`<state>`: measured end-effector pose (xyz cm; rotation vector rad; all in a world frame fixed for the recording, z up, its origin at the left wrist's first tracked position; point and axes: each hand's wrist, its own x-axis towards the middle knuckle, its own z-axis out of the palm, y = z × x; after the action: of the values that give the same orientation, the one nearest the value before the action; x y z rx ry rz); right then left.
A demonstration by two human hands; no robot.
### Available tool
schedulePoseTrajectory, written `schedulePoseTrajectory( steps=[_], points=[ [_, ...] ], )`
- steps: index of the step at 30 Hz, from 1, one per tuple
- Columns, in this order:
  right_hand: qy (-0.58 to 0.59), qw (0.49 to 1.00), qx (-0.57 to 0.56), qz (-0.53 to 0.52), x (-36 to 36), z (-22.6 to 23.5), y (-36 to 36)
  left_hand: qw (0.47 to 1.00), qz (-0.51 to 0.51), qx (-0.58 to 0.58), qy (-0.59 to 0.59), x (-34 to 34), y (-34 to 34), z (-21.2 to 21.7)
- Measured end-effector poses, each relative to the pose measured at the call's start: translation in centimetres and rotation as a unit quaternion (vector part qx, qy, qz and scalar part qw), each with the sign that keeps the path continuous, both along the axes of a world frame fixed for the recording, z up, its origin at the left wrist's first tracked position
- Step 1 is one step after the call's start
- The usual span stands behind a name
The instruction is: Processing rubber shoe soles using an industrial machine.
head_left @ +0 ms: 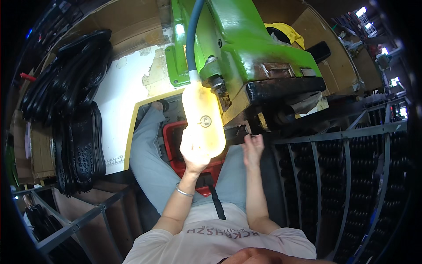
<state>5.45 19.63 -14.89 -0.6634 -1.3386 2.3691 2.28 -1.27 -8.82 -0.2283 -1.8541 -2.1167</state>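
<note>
The right hand (253, 149), its fingers drawn together (around what, I cannot tell), is just beneath the green machine (246, 44) on the white worktop (116, 88). Glare hides the left hand's (193, 154) fingers, beside or behind the glowing lamp (205, 105).

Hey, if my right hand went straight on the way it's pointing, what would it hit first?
Your right hand would probably meet the dark lower parts of the green machine first, though depth in that shadow is unclear, so it might pass beneath them.
</note>
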Motion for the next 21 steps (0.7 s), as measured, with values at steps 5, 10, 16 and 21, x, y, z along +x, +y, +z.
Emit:
schedulePoseTrajectory(
  steps=[5,10,16,21],
  points=[
    [0.061,0.947,0.294,-0.111,-1.6,9.4,4.0,0.999,-0.004,-0.039,0.022,0.1,-0.8,2.5],
    [0.112,0.908,0.396,-0.082,-2.4,14.6,2.9,0.988,-0.075,0.132,-0.028,0.4,-3.5,5.4],
    [0.159,0.912,0.378,0.016,-2.9,13.9,-2.8,0.972,-0.011,0.228,-0.064,1.8,-10.5,3.0],
    [0.150,0.961,0.225,0.057,-1.9,12.9,-5.5,0.996,-0.014,0.031,0.088,3.1,-11.4,3.9]
  ],
)
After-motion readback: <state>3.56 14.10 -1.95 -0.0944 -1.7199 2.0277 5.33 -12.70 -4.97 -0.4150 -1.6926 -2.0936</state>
